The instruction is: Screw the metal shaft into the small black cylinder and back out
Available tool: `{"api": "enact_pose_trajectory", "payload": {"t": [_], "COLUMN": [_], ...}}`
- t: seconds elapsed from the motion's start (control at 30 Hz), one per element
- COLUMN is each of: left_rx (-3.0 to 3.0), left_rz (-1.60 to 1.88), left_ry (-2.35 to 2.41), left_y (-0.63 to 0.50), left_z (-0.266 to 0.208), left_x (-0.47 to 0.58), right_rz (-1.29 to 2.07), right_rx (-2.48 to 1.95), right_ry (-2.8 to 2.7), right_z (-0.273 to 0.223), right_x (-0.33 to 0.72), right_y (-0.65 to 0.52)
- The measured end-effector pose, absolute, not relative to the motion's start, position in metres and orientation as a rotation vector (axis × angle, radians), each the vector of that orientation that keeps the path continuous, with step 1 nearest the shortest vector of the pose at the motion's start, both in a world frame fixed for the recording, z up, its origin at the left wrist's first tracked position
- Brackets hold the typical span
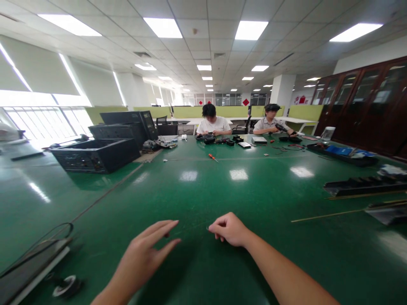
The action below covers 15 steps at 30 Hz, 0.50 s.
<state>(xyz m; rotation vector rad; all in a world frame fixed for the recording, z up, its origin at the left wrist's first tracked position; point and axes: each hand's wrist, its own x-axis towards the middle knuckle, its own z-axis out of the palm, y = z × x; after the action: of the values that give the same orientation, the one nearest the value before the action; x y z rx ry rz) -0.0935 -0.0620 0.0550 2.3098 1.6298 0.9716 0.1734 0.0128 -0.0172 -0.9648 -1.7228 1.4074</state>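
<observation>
My left hand (148,245) hovers over the green tabletop (203,190), thumb and fingers apart and nothing between them. To its right, my right hand (230,229) is closed in a pinch, its fingertips turned toward the left hand. A tiny pale bit shows at the tips of those fingers, too small to name. A gap separates the two hands. Farther up the table lies an orange-handled screwdriver (212,157).
A black computer case (95,154) stands at the far left. Near left are a flat dark device (32,267) with a cable and a round roll (66,286). Black trays (365,186) and a thin rod (327,215) lie at right. Two people sit across the table among tools.
</observation>
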Motion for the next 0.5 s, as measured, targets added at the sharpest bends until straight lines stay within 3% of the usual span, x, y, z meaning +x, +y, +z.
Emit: {"api": "enact_pose_trajectory", "payload": {"t": [0.23, 0.4, 0.5], "left_rx": [2.514, 2.524, 2.407], "left_rz": [0.554, 0.568, 0.765], "left_ry": [1.252, 1.393, 1.686], "left_y": [-0.018, -0.018, -0.029], "left_z": [0.042, 0.041, 0.05], "left_x": [0.004, -0.009, -0.054], "right_rz": [1.266, 1.274, 1.278], "right_rx": [-1.004, -1.007, -1.021], "right_ry": [-1.827, -1.812, -1.739], "right_z": [-0.017, -0.017, -0.02], "right_x": [0.174, 0.175, 0.181], "right_y": [0.011, 0.015, 0.021]}}
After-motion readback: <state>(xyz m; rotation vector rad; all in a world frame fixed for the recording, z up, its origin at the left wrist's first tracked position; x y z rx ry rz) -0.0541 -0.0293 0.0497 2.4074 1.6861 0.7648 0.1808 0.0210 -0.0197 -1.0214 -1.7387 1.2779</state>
